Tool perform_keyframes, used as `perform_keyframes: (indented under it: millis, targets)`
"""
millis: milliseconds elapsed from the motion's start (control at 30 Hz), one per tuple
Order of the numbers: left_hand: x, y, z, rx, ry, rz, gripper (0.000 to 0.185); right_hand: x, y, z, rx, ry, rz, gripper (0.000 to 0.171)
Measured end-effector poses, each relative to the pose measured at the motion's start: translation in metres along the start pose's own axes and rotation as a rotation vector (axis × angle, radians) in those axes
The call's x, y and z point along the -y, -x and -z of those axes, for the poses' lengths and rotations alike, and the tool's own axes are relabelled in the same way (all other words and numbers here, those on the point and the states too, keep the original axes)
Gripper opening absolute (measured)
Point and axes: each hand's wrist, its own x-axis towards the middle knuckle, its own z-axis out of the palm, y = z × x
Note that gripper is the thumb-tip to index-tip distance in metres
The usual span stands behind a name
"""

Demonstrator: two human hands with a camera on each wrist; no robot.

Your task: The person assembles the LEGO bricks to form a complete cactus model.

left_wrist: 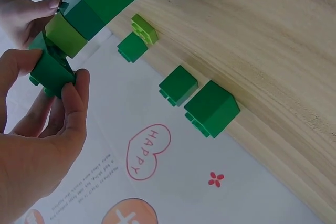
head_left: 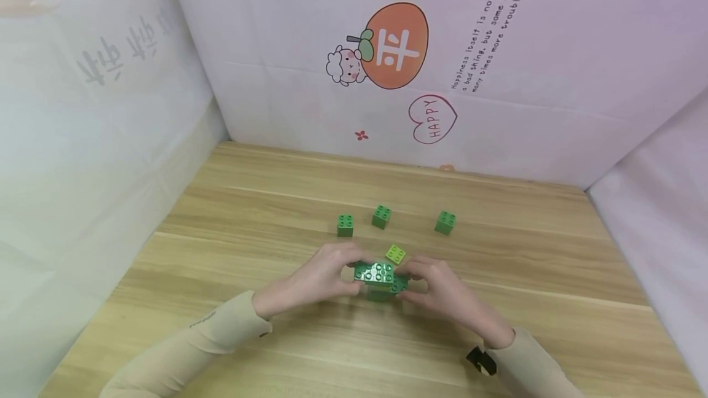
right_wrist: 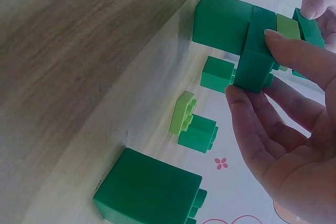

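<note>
Both sleeves (head_left: 182, 349) enter from the lower edge of the head view, and the two hands meet over the wooden table (head_left: 265, 201) around a block assembly (head_left: 378, 276); the assembly consists of dark green studded bricks with one lighter green brick set among them, and it sits between the hands near the front middle of the table, low over or on the surface, which of the two cannot be told; the left hand (head_left: 326, 281) grips the left end, thumb and fingers curled round the end brick, as the left wrist view confirms; the right hand (head_left: 442, 293) pinches the right end, thumb beneath and fingers on top of a dark brick; a flat light green plate (head_left: 395, 254) lies just beyond the assembly, close to it; three loose green cubes (head_left: 381, 216) stand in a row farther back, well apart from the hands; a printed backdrop (head_left: 398, 48) closes the rear. Risk assessment: uneven pressure from the two ends could split the assembly at a stud joint, most probably at the lighter brick; a misaligned brick would seat tilted; a slipping fingertip could knock the nearby plate away.
</note>
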Motion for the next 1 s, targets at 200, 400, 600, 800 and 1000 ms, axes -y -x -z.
perform_keyframes:
  millis: [200,400,600,800,1000]
  targets:
    - [-0.0011,-0.0003,0.0008,-0.001,-0.006,-0.008,0.045,-0.0013,-0.0004,-0.0011,-0.011,0.003,0.018,0.034]
    - [-0.0022,-0.0019,0.0017,0.011,-0.026,-0.018,0.046,-0.0021,-0.0006,-0.0017,-0.015,0.017,0.020,0.034]
    - [-0.0015,-0.0022,0.0024,0.025,-0.027,-0.029,0.046,-0.0016,-0.0002,-0.0019,-0.012,0.006,0.019,0.033]
    - [-0.0008,-0.0035,0.0027,0.035,-0.035,-0.039,0.045,-0.0010,0.0002,-0.0014,-0.007,0.001,0.014,0.033]
    - [-0.0038,-0.0047,0.0046,0.046,-0.023,-0.026,0.043,-0.0001,0.0001,-0.0003,-0.003,0.004,0.010,0.033]
